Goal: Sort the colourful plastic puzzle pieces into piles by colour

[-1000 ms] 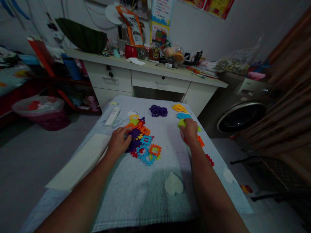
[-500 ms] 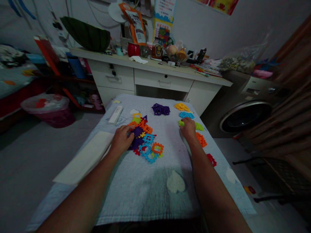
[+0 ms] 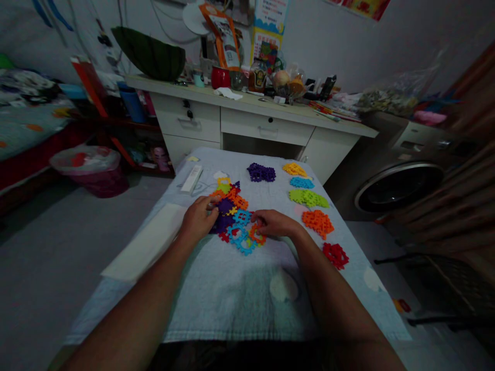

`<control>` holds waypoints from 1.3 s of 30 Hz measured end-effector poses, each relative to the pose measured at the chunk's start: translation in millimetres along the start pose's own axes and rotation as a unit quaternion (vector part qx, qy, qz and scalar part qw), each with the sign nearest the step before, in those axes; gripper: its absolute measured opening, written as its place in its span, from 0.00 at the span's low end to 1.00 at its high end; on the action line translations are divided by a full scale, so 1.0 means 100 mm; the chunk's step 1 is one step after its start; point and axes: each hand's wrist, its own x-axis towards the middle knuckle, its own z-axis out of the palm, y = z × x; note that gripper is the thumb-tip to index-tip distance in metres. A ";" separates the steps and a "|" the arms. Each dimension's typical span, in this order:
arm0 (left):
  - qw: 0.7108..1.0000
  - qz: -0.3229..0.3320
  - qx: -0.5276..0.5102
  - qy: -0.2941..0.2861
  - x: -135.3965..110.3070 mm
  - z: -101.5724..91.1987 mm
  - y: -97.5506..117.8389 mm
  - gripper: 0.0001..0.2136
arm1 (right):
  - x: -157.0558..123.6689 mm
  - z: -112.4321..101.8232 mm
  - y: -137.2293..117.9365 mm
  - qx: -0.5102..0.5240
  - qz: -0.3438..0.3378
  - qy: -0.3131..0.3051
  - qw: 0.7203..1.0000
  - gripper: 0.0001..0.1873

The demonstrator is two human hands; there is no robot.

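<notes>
A mixed heap of coloured plastic puzzle tiles lies on a light blue cloth-covered table. My left hand rests on the heap's left side, fingers curled on the purple tiles. My right hand touches the heap's right edge, fingertips pinching an orange tile. Sorted piles lie to the right: purple, yellow, blue, green, orange and red.
A white flat sheet and a white stick-shaped box lie on the table's left. Behind stand a cluttered white desk, a washing machine at the right and a lined pink bin on the floor at the left.
My right hand left the green pile and moved left and nearer, to the mixed heap's right edge. My left hand stayed on the heap. The view shifted slightly.
</notes>
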 end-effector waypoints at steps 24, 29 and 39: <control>0.969 0.099 0.073 -0.215 -0.27 0.04 0.16 0.60 | -0.03 -0.07 0.37 -0.120 0.082 0.187 0.972 0.26; 0.965 0.111 0.086 -0.223 -0.31 0.07 0.16 0.62 | 0.00 -0.04 0.39 -0.139 0.092 0.160 0.973 0.22; 0.967 0.099 0.107 -0.211 -0.32 0.15 0.21 0.58 | -0.56 -0.56 0.58 -0.141 0.193 0.171 0.956 0.23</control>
